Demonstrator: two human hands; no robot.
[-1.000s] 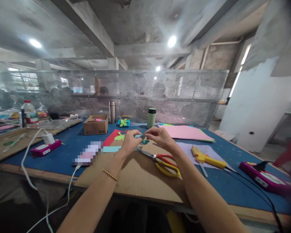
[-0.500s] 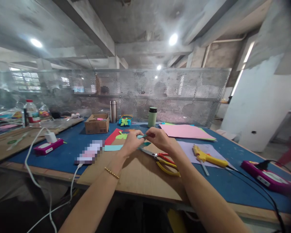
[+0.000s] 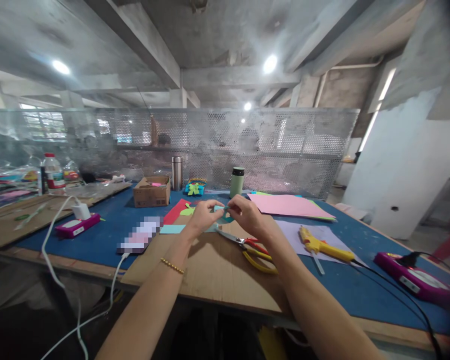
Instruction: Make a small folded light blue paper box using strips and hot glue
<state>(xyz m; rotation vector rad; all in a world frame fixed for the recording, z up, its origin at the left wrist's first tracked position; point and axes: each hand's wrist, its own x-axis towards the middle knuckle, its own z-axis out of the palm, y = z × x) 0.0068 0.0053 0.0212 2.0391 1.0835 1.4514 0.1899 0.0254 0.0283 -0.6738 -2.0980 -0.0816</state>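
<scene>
Between my two hands is a small strip of light-blue paper [image 3: 219, 207], its far part curling below the fingers. My left hand [image 3: 204, 216] pinches its left side, and my right hand [image 3: 244, 212] pinches the right end. Under them lies a cardboard sheet [image 3: 210, 272]. Scissors [image 3: 243, 242] with red and yellow handles rest on it, blades partly spread, beneath my right wrist. A flat light-blue paper strip [image 3: 172, 229] lies left of my left hand. Red paper [image 3: 175, 210] and a lime-green paper cutout [image 3: 187, 210] sit just beyond.
On the right, a yellow glue gun [image 3: 322, 245] lies on lilac paper [image 3: 287, 229]. Behind it is a stack of pink paper [image 3: 290, 205]. A phone [image 3: 140, 235] with a white cable, a cardboard box [image 3: 152, 192], a steel flask [image 3: 177, 174] and a green tumbler [image 3: 237, 183] stand around.
The blue paper between my hands has turned and now shows a curled, looped shape below the fingers. My hands stay close together in nearly the same place; the view shifts slightly.
</scene>
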